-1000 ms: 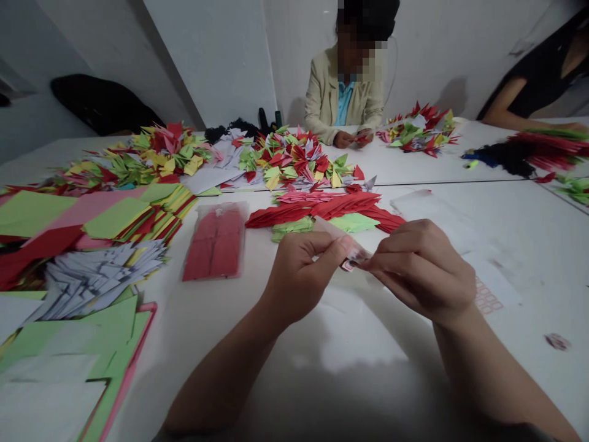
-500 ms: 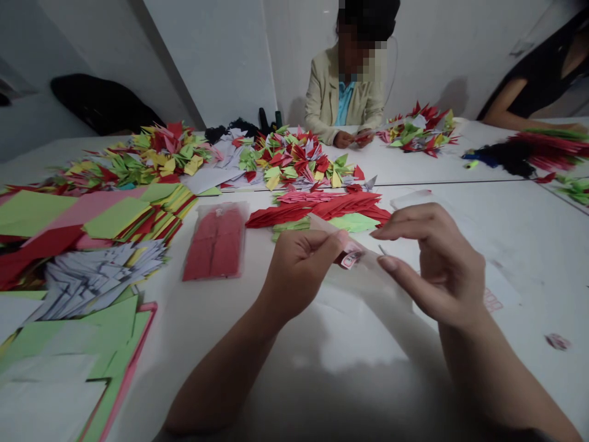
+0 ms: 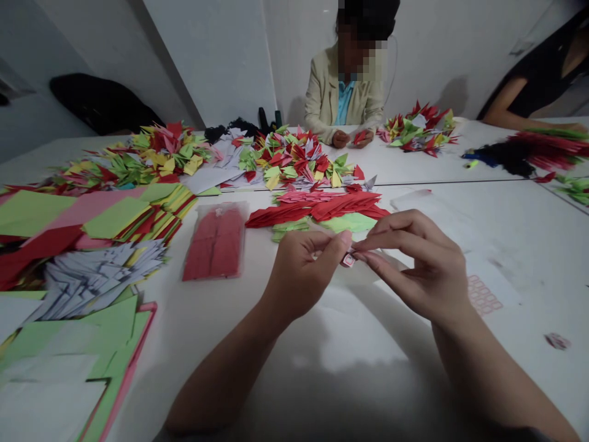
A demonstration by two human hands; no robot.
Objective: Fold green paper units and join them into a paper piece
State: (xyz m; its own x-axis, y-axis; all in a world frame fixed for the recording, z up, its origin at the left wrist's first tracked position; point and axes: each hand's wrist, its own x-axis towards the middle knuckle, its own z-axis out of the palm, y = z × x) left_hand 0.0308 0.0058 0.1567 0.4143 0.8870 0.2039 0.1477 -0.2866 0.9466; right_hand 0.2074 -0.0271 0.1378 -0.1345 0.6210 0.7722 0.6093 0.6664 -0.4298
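In front of me my left hand is closed, thumb on top, pinching a clear plastic bag that is mostly hidden by my fingers. A small white label with a red print shows just past the left thumb tip. My right hand has its thumb and fingertips pressed together on the bag beside the label, touching the left fingertips. Left of my hands lies a flat clear packet of red folded paper. Behind them are stacks of red folded paper strips and green ones.
Sheets of green, pink and white paper and folded white pieces cover the left side. Heaps of colourful folded paper lie farther back. A sheet with red-outlined labels lies at right. A co-worker sits opposite; another person's arm is at far right.
My right hand has moved left, and its parted thumb and fingers have closed at the label. My left hand has barely moved. The co-worker's hands have shifted slightly, showing a red paper piece.
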